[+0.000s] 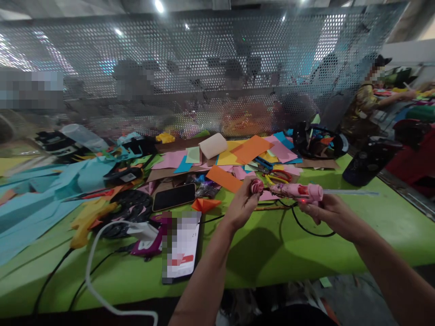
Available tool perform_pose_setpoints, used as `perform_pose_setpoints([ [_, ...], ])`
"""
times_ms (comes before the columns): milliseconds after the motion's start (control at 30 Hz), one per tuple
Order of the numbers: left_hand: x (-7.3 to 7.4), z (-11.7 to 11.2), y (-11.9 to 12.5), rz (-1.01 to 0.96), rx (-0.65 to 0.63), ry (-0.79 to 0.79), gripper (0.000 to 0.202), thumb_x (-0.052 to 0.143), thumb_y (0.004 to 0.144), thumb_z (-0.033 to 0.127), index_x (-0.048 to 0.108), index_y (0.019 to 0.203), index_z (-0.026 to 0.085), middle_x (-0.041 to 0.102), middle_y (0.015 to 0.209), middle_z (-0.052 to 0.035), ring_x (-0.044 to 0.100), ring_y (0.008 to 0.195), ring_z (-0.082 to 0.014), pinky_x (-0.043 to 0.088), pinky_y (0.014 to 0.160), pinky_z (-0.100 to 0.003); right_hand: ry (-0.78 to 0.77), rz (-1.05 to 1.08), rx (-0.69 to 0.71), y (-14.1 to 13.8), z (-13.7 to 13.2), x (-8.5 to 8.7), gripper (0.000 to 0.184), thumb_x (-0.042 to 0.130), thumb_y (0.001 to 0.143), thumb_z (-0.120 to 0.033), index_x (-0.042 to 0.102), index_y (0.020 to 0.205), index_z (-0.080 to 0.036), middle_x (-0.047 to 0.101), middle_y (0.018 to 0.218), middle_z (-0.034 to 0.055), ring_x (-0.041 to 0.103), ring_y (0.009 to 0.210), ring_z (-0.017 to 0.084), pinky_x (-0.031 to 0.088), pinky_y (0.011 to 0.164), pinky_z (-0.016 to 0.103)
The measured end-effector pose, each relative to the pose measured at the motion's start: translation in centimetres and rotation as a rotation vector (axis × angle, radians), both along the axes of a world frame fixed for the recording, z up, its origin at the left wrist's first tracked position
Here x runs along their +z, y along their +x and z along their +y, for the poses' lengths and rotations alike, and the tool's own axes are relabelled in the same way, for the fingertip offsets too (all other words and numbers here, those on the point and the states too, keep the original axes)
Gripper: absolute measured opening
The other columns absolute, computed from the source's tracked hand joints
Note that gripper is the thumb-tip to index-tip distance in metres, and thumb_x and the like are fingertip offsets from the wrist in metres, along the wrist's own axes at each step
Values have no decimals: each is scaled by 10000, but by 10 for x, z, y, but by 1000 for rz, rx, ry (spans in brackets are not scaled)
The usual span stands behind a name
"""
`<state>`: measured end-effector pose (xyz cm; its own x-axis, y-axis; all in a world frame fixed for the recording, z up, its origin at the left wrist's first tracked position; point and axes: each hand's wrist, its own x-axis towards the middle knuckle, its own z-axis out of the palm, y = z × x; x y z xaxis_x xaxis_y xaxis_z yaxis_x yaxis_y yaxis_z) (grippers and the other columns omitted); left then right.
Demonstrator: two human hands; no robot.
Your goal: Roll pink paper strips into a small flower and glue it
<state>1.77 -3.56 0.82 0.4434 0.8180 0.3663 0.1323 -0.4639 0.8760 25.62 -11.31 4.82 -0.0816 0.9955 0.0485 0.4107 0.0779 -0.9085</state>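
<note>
Pink glue gun (pixel 299 192) and rolled pink piece (pixel 257 186) met nose to nose above the near part of the table, one in each hand. The left hand (pixel 242 204) pinched the roll between thumb and fingers; the right hand (pixel 329 213) was wrapped around the gun's handle, a red light glowing near its fingers. A clear glue stick (pixel 353 193) stuck out behind. Whether the nozzle touched the roll, I could not tell. The step in hand looked like gluing, and the next move seemed to call for a steady roll and a controlled squeeze, with fingertips clear of the hot tip.

Just beyond lay red-and-yellow-handled pliers (pixel 281 177) and a blue cutter (pixel 263 163), among coloured paper sheets (pixel 253 149). To the left were a folded orange paper (pixel 206 205), a dark-screened phone (pixel 174 197), a lit phone (pixel 185 246) and a yellow glue gun (pixel 81 224), all on the green table (pixel 299 262). A black bin (pixel 319 151) stood at the far right. Behind rose a perforated metal screen (pixel 204 50); past its right end, a person (pixel 363 102) reached over another worktop.
</note>
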Motion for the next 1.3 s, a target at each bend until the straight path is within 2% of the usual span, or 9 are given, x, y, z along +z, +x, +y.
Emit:
perform_pose_setpoints([
  [333,-1,0,0,16,2,-21,218,457,885,245,460,1102,224,500,978,-11,459,872,-160,403,823,-274,-28,6,9,-2,2,0,578,651,717,-747,610,682,-171,433,584,-18,388,512,103,326,438,235],
  [500,-2,1,0,26,8,-2,240,445,866,241,461,1104,220,509,980,-15,463,899,-169,406,837,-278,-21,-11,33,-4,0,5,569,653,717,-743,640,703,-175,451,573,-14,384,511,111,321,440,246],
  [700,-4,2,0,23,-3,0,232,445,880,270,467,1105,218,508,977,-18,465,911,-176,407,852,-288,5,-6,56,-7,0,11,548,653,722,-735,588,650,-196,435,533,-20,378,495,110,302,420,244],
  [900,-1,0,0,32,9,-20,238,453,863,248,472,1099,222,513,979,-14,465,891,-169,407,843,-285,27,-14,61,-3,2,4,480,660,762,-669,604,682,-199,442,553,-23,394,499,114,333,422,241],
  [1133,-2,1,0,23,10,-24,247,447,857,261,469,1101,225,511,977,-15,459,890,-170,402,840,-283,19,-16,52,-3,1,7,527,667,733,-706,580,617,-199,437,534,-14,387,493,114,324,406,242],
  [1300,-4,2,0,-4,-3,-33,243,452,871,265,467,1110,223,501,988,-15,452,899,-168,404,846,-281,-4,24,8,-2,0,3,543,688,704,-718,626,668,-180,456,554,-17,393,488,102,328,408,231],
])
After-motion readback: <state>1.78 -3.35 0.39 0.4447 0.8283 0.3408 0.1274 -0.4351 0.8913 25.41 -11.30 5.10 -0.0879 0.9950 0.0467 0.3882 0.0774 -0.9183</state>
